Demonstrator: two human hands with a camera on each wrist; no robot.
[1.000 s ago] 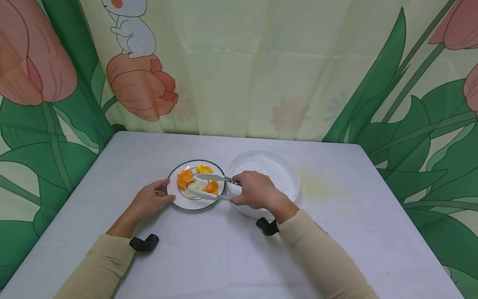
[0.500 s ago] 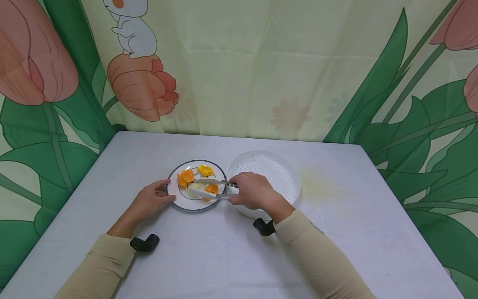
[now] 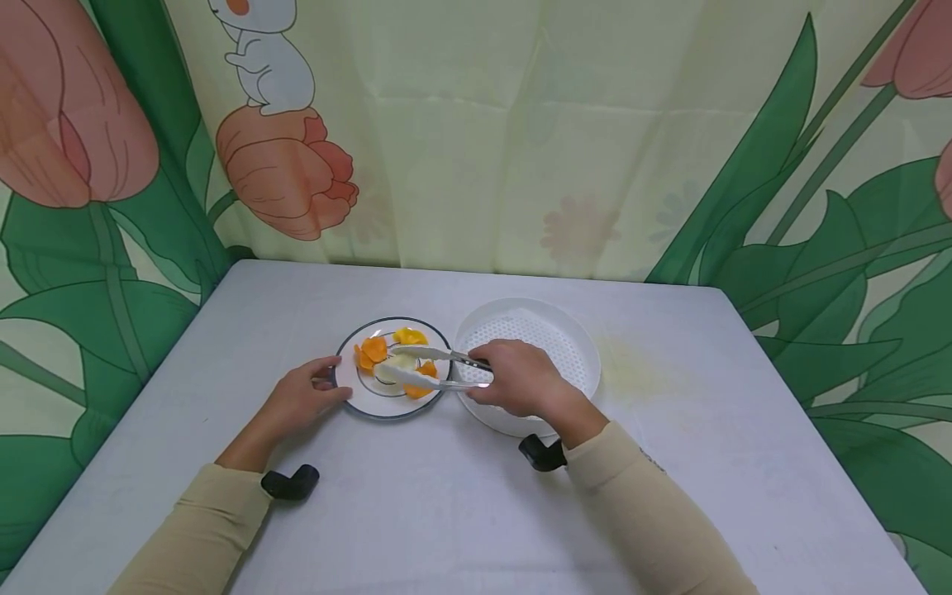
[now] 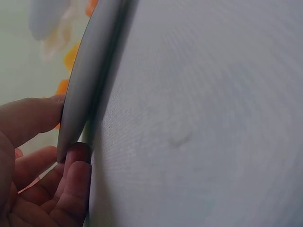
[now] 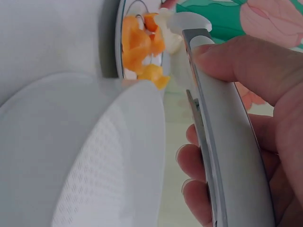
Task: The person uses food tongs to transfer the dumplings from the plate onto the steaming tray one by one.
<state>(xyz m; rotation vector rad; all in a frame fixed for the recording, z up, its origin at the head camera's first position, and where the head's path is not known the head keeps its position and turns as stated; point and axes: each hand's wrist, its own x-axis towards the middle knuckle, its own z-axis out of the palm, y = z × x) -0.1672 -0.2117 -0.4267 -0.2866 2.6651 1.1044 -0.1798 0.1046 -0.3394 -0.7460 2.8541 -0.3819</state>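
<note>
My left hand [image 3: 301,395] pinches the left rim of a white plate [image 3: 372,406] with a dark edge line, thumb above and fingers beneath in the left wrist view. On the plate lie orange pieces [image 3: 372,350], a yellow piece [image 3: 410,335] and a pale, whitish piece [image 3: 402,364]; their kind is unclear. My right hand [image 3: 524,380] grips metal tongs [image 5: 222,123] with pale tips. The spread tips reach over the plate around the pale piece; whether they touch it I cannot tell.
A round white tray with a perforated base [image 3: 550,330] stands just right of the plate, partly under my right hand. Both are on a table with a white cloth [image 3: 416,512]. A curtain with printed tulips [image 3: 461,149] hangs behind the table.
The tongs' arms drew closer together half a second ago and are now wider apart again. My right hand has shifted slightly right. The left hand still holds the plate's rim.
</note>
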